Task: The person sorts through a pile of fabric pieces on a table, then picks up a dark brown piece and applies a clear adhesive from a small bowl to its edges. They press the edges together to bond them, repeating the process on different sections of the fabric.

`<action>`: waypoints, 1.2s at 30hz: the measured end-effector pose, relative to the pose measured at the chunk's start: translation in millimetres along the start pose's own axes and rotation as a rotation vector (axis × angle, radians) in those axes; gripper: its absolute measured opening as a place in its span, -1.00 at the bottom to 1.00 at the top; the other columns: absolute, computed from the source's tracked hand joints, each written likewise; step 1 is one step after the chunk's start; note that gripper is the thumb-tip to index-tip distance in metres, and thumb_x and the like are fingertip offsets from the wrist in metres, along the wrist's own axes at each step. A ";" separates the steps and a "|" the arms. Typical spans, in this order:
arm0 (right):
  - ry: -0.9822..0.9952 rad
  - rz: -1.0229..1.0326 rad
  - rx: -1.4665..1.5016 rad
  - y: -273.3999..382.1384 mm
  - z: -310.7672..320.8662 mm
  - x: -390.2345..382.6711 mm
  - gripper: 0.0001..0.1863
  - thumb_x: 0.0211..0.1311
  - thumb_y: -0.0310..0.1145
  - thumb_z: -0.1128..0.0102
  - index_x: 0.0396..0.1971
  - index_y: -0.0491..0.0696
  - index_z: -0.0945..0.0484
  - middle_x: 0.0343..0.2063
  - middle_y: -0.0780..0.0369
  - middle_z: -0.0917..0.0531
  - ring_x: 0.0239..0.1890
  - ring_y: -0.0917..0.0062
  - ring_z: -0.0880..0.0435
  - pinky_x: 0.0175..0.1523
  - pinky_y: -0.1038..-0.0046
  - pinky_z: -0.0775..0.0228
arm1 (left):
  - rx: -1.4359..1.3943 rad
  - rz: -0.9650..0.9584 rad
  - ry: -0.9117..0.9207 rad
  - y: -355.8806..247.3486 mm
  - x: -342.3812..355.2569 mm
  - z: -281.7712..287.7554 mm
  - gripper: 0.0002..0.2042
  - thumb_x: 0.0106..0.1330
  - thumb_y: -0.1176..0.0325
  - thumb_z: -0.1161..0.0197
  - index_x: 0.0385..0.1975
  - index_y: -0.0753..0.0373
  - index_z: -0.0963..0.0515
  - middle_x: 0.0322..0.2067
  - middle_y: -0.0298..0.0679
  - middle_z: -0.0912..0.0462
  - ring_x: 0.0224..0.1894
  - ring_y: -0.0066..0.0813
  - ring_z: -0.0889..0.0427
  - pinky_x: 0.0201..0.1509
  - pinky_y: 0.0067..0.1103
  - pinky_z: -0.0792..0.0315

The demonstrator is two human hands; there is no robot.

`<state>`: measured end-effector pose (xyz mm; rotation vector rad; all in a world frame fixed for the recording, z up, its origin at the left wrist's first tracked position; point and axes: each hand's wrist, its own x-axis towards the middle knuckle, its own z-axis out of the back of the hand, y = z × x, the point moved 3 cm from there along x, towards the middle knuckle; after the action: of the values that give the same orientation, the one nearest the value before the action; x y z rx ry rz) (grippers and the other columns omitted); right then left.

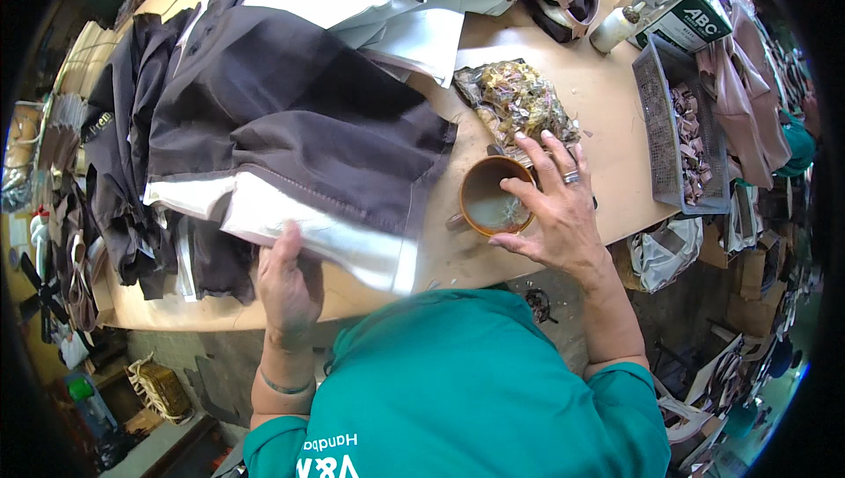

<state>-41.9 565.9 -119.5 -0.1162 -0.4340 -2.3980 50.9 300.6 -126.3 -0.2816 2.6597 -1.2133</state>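
A dark brown fabric piece [308, 117] with a shiny white strip along its near edge lies across the left of the table. My left hand [289, 284] pinches that near edge, thumb on top of the white strip and the fingers mostly hidden beneath. Right of the fabric stands a brown cup [475, 230] with cloudy, whitish contents. Over the cup's right side is my right hand [563, 205], fingers spread, a ring on one of them. Its index fingertip reaches over the opening, and the thumb is at the near rim. Whether they touch the contents I cannot tell.
Beyond the cup lies a crusted, multicoloured lump of scraps [519, 99]. A grey plastic basket [656, 117] holding small brown pieces sits at the table's right edge. Behind it are a whitish bottle [612, 31] and a dark green box [691, 25]. White sheets [422, 33] cover the far side.
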 end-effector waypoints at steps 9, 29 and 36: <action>0.321 -0.009 -0.036 -5.2 -6.6 -1.5 -0.44 -0.47 0.01 -0.42 -0.38 0.03 -0.52 0.20 0.16 -0.04 0.28 0.17 0.14 0.20 -0.14 0.27 | 0.737 -0.505 0.178 -35.7 -13.8 -28.3 -0.23 0.09 0.01 -0.16 0.18 0.38 -0.02 0.10 0.00 -0.22 0.10 -0.21 -0.30 0.14 -0.37 -0.22; -0.415 0.391 0.600 47.9 73.8 28.3 -0.32 0.02 0.29 0.14 -0.18 -0.02 -0.55 0.04 0.01 -0.35 0.14 0.14 -0.21 0.25 0.13 0.21 | 1.176 0.077 0.632 -49.9 52.0 -139.4 -0.75 0.18 0.42 0.01 -0.21 0.44 -0.42 -0.54 -0.09 -0.50 -0.48 -0.46 -0.50 -0.37 -0.58 -0.36; -0.419 0.197 0.052 55.5 57.6 41.9 -0.28 0.04 0.31 0.25 0.00 0.04 -0.42 0.09 0.15 -0.31 0.19 0.21 -0.12 0.27 0.00 0.45 | 0.721 0.482 0.630 -41.7 53.5 -130.2 -0.65 0.09 0.51 0.00 -0.07 0.38 -0.39 -0.40 -0.40 -0.51 -0.41 -0.79 -0.42 -0.40 -0.81 -0.30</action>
<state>-39.5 520.3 -41.7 -0.6165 -0.6439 -2.1612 -31.1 353.9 -16.8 0.9223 2.2339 -2.1763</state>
